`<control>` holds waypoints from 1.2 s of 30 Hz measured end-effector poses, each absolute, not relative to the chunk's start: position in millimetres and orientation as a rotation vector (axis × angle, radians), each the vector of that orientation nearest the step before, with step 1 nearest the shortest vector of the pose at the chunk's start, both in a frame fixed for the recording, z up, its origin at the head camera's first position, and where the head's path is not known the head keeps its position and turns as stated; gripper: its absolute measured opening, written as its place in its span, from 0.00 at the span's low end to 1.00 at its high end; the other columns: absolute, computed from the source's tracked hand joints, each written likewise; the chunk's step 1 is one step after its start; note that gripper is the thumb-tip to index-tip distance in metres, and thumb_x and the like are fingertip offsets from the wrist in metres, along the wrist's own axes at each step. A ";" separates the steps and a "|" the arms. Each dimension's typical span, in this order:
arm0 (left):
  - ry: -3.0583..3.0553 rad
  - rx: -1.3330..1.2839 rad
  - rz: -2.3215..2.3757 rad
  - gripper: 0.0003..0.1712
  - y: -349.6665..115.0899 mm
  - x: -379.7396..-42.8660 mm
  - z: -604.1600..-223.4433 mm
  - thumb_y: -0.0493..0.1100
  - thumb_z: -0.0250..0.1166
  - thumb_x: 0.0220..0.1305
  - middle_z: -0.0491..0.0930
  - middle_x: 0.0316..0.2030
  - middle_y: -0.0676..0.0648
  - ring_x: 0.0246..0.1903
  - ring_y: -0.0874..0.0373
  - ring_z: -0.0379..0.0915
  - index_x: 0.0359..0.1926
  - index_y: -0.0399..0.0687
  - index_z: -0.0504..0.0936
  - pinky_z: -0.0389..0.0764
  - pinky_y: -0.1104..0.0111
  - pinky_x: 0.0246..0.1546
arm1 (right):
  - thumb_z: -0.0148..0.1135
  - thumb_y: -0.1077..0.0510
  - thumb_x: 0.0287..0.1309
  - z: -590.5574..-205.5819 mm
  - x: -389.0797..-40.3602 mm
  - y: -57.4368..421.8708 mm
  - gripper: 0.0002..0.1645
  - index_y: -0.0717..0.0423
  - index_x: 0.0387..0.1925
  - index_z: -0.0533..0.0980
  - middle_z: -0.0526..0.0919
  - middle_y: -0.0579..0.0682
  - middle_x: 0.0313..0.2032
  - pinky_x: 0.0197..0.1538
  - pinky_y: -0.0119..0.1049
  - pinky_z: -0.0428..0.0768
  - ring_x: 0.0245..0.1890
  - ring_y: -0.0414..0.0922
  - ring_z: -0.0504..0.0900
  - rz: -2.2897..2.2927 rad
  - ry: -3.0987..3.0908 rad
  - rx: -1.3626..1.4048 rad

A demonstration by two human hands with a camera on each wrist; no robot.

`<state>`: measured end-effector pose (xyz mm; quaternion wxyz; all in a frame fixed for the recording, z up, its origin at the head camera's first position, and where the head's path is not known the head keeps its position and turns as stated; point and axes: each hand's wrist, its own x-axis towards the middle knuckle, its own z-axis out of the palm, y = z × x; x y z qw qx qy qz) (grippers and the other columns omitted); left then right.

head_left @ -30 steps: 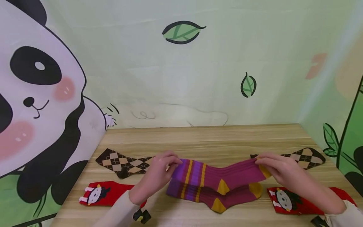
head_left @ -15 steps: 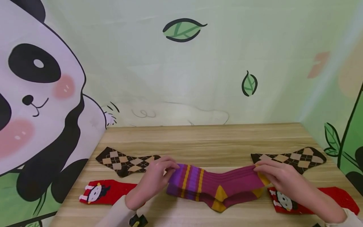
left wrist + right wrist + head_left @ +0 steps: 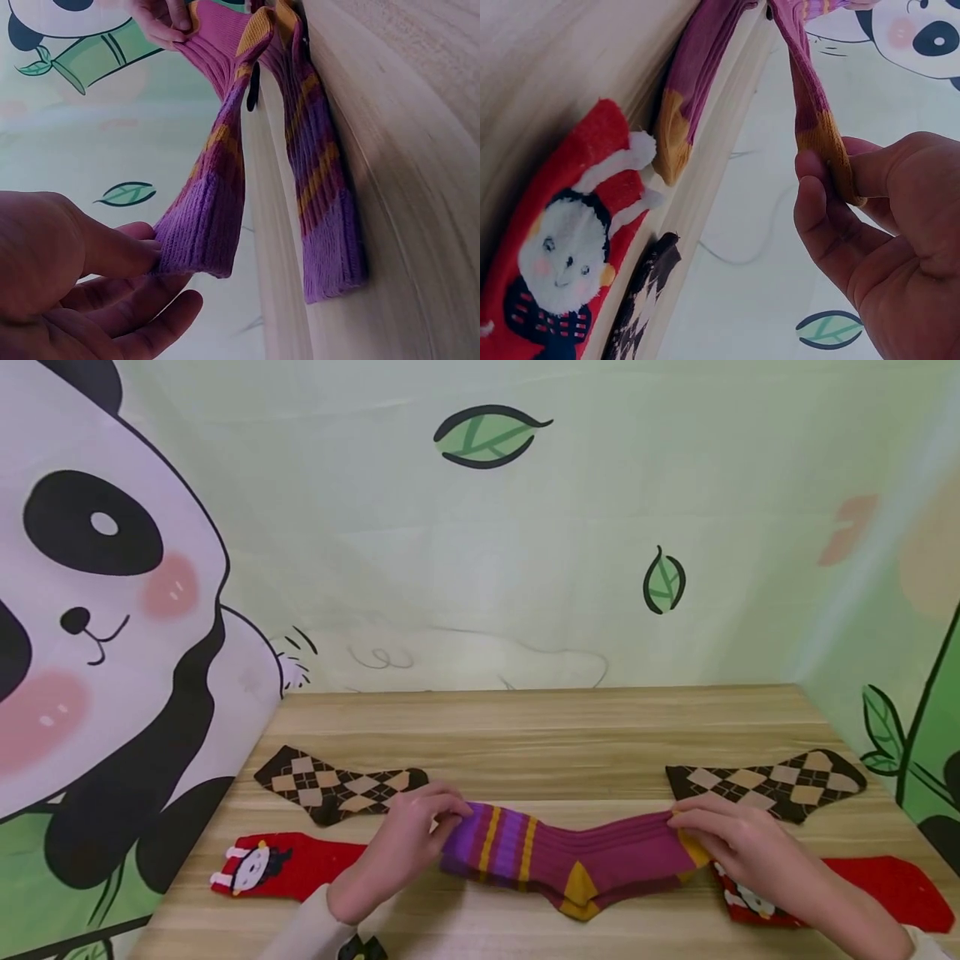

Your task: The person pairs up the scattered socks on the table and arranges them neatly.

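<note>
One maroon-and-purple striped sock [image 3: 630, 847] with yellow heel and toe is stretched sideways between the two hands. My left hand [image 3: 401, 847] pinches its purple cuff [image 3: 199, 232] between thumb and fingers. At the other end, my right hand [image 3: 757, 847] pinches the yellow toe [image 3: 829, 154]. A matching sock [image 3: 330, 247] lies flat on the wooden table just below, mostly covered by the held one in the head view. Both wrist views show a gap between the two socks at their ends. Cuffs point left and toes point right on both.
Argyle socks lie farther back, one at left [image 3: 330, 785] and one at right [image 3: 772, 783]. Nearer are two red socks with a white character, one left [image 3: 300, 864] and one right [image 3: 888, 885], partly behind the arms. A panda-printed backdrop [image 3: 360, 527] stands behind the table [image 3: 540, 718].
Both hands have lowered the held sock toward the matching one, which it now overlaps far more in the head view. The grip at cuff and toe stays the same.
</note>
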<state>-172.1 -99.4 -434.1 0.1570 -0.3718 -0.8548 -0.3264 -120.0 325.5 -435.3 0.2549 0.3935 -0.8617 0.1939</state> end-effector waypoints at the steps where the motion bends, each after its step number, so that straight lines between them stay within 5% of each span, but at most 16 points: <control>1: -2.448 -1.064 -0.934 0.13 -99.6 -171.8 -434.6 0.20 0.71 0.54 0.86 0.37 0.47 0.36 0.57 0.85 0.33 0.40 0.89 0.84 0.75 0.36 | 0.38 0.43 0.78 -435.9 -119.8 325.4 0.33 0.56 0.41 0.86 0.86 0.52 0.45 0.37 0.17 0.78 0.35 0.43 0.88 0.528 -2.342 1.068; 10: -2.537 -1.026 -0.923 0.13 -100.5 -167.5 -440.5 0.20 0.71 0.54 0.86 0.37 0.48 0.36 0.56 0.85 0.34 0.41 0.89 0.85 0.73 0.37 | 0.39 0.41 0.76 -438.6 -115.2 323.7 0.32 0.51 0.43 0.87 0.87 0.48 0.47 0.50 0.15 0.75 0.43 0.47 0.88 0.484 -2.405 1.012; 14: -2.552 -1.030 -0.912 0.12 -100.0 -166.8 -444.3 0.21 0.71 0.55 0.86 0.38 0.48 0.37 0.56 0.85 0.34 0.41 0.89 0.85 0.71 0.37 | 0.66 0.57 0.68 -439.8 -111.8 324.6 0.07 0.49 0.43 0.87 0.87 0.47 0.48 0.53 0.13 0.72 0.46 0.47 0.88 0.467 -2.454 0.993; 17: -2.551 -1.033 -0.906 0.12 -99.6 -167.5 -446.7 0.22 0.71 0.55 0.85 0.37 0.48 0.37 0.56 0.84 0.34 0.41 0.89 0.85 0.70 0.38 | 0.77 0.72 0.44 -441.2 -111.6 324.4 0.23 0.49 0.43 0.87 0.87 0.48 0.47 0.53 0.13 0.71 0.45 0.47 0.88 0.455 -2.479 0.985; 20: -2.567 -1.019 -0.897 0.12 -98.8 -168.6 -448.6 0.23 0.72 0.56 0.85 0.38 0.48 0.38 0.57 0.84 0.34 0.42 0.90 0.85 0.71 0.38 | 0.78 0.74 0.38 -443.0 -112.7 323.8 0.27 0.49 0.43 0.87 0.87 0.48 0.47 0.52 0.12 0.72 0.44 0.48 0.88 0.442 -2.499 0.975; 25: -2.604 -1.008 -0.875 0.10 -97.2 -170.3 -452.5 0.24 0.72 0.57 0.85 0.38 0.48 0.40 0.57 0.84 0.35 0.42 0.90 0.85 0.72 0.40 | 0.77 0.73 0.43 -446.7 -113.7 322.6 0.24 0.49 0.43 0.87 0.87 0.47 0.46 0.49 0.14 0.75 0.44 0.46 0.88 0.476 -2.540 0.970; 36: -2.645 -1.010 -0.845 0.10 -95.3 -176.5 -459.2 0.24 0.71 0.58 0.85 0.38 0.49 0.41 0.56 0.83 0.35 0.42 0.89 0.85 0.72 0.40 | 0.73 0.70 0.54 -447.5 -118.5 320.7 0.18 0.50 0.45 0.86 0.86 0.43 0.46 0.41 0.37 0.87 0.44 0.44 0.87 0.483 -2.668 0.963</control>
